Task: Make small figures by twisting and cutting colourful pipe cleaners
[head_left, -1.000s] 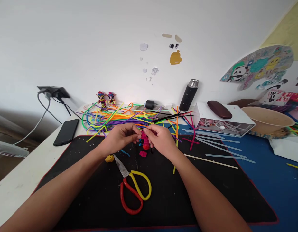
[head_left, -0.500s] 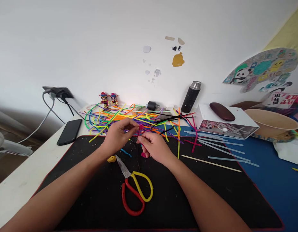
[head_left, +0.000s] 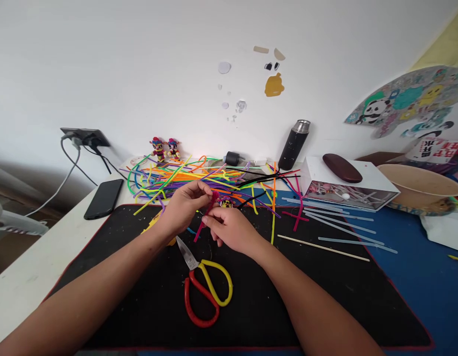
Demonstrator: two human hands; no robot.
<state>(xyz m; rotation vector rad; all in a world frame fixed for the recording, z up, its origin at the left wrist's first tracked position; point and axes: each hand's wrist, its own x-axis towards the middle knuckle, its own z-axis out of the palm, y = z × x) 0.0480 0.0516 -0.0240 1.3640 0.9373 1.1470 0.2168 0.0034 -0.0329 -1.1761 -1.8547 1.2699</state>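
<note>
Between my two hands is a magenta pipe cleaner (head_left: 201, 230), coiled at its upper end, with a straight tail slanting down to the left. My left hand (head_left: 187, 201) pinches it near the coil. Thumb and fingers of my right hand (head_left: 229, 226) close on it just below. A small yellow and dark figure (head_left: 226, 203) shows behind my right hand. Below the hands lie scissors (head_left: 192, 263) with one red and one yellow handle, blades parted. A yellow piece (head_left: 151, 225) is partly hidden by my left wrist.
Many coloured pipe cleaners (head_left: 177, 180) are heaped behind the black mat (head_left: 258, 306). Two small dolls (head_left: 158, 148), a black bottle (head_left: 294, 146) and a white box (head_left: 377, 182) stand farther back. A phone (head_left: 103, 199) lies left; a wooden stick (head_left: 323, 248) and pale sticks lie right.
The magenta pipe cleaner's straight tail now slants down to the left between my hands. My right hand has shifted slightly left, and the yellow and dark figure has come into view behind it.
</note>
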